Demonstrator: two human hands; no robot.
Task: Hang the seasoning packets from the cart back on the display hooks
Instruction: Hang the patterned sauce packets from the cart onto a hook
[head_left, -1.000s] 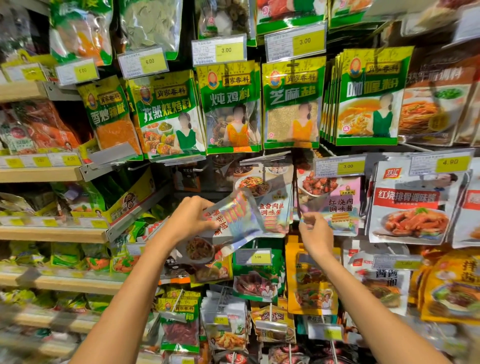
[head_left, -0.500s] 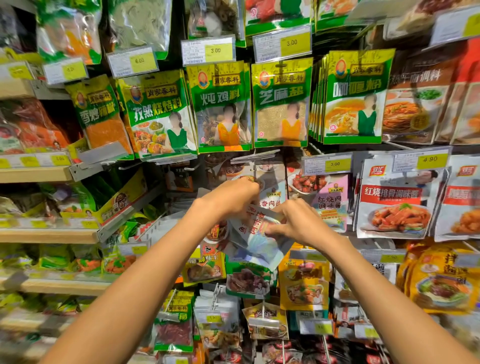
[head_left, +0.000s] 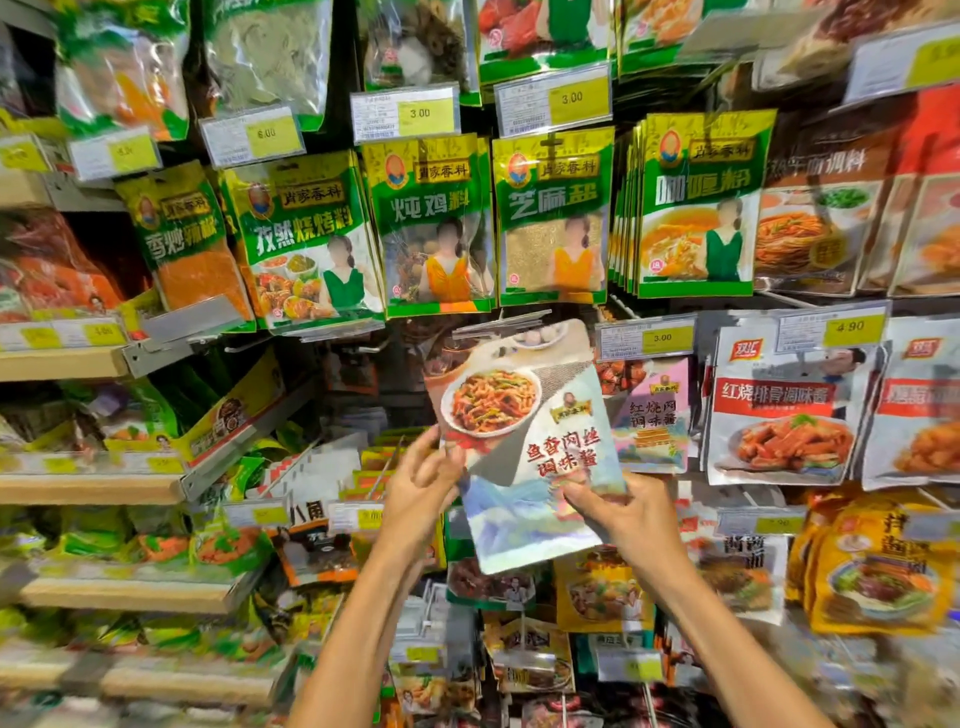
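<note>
In the head view, a shiny seasoning packet (head_left: 530, 447) printed with a plate of shredded meat is held up in the middle of the scene, tilted so that its top leans slightly left. Its lower right part is pinched by the right hand (head_left: 631, 519), with the thumb laid on the front face and the other fingers hidden behind. The left hand (head_left: 421, 488) is raised at the packet's left edge, its loosely spread fingers meeting that edge; whether the edge is gripped or only touched cannot be told. The packet's top reaches a display hook (head_left: 501, 325) that carries a clear tag holder, but whether the packet is threaded onto it cannot be made out.

Just to the right, partly covered by the held packet, a pink packet (head_left: 657, 415) is hung, and further right a red-and-white packet (head_left: 784, 410) is seen under a 4.90 price tag (head_left: 852, 326). A row of green packets (head_left: 436, 228) is hung above, with a thick stack of curry powder packets (head_left: 701, 208) at its right end. Wooden shelves (head_left: 88, 488) loaded with blurred bags are seen at the far left.
</note>
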